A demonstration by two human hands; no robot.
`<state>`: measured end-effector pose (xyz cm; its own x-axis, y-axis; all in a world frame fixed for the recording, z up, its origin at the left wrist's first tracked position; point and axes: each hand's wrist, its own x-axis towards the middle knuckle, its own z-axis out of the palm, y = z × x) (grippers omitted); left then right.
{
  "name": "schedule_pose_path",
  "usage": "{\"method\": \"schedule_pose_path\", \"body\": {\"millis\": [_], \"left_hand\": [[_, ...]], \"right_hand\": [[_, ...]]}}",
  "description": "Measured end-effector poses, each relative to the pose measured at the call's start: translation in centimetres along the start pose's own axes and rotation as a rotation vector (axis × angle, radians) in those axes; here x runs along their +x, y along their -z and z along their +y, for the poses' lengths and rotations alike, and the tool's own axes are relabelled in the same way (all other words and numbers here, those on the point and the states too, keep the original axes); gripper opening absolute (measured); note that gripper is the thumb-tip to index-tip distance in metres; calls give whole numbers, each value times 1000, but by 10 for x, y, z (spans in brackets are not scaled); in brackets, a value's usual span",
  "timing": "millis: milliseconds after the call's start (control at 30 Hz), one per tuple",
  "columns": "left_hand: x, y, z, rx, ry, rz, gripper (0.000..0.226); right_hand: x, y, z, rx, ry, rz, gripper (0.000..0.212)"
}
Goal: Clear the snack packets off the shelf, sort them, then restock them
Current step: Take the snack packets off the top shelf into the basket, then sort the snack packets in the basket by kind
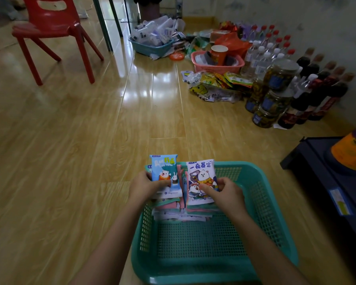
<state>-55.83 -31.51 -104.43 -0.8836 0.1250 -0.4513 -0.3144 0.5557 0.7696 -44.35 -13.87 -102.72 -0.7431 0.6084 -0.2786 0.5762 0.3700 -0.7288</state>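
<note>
A teal mesh basket (pixel 263 204) sits on the wooden floor in front of me. At its far end stand two stacks of small snack packets. My left hand (pixel 146 187) grips the left stack, whose front packet (pixel 164 168) is blue with a bear and a rabbit. My right hand (pixel 224 192) grips the right stack, fronted by a white packet (pixel 201 173) with cartoon bears. More pink and teal packets (pixel 169 208) lie under both stacks inside the basket. The near half of the basket holds nothing.
A red plastic chair (pixel 53 31) stands far left. Along the right wall sit a blue basket (pixel 150 49), a pink basket (pixel 216 67), loose snack bags (pixel 216 83), jars (pixel 275 89) and several bottles (pixel 308 93). A dark low shelf (pixel 335 177) is at right.
</note>
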Motion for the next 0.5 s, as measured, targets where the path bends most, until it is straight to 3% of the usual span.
{"method": "schedule_pose_path", "body": {"millis": [100, 167, 233, 300, 500], "left_hand": [[-1, 4, 2, -32, -64, -111, 48], [-6, 5, 2, -73, -122, -125, 39], [-17, 7, 3, -127, -185, -118, 22], [-34, 11, 4, -214, -260, -154, 20], [-88, 10, -11, -322, -315, -310, 20]], "right_hand": [[2, 1, 1, -46, 42, 12, 33], [4, 1, 2, -9, 45, 1, 34], [5, 2, 4, 113, 30, -37, 33], [1, 4, 7, 268, 3, -62, 32], [-6, 26, 31, 559, 2, 136, 17]]}}
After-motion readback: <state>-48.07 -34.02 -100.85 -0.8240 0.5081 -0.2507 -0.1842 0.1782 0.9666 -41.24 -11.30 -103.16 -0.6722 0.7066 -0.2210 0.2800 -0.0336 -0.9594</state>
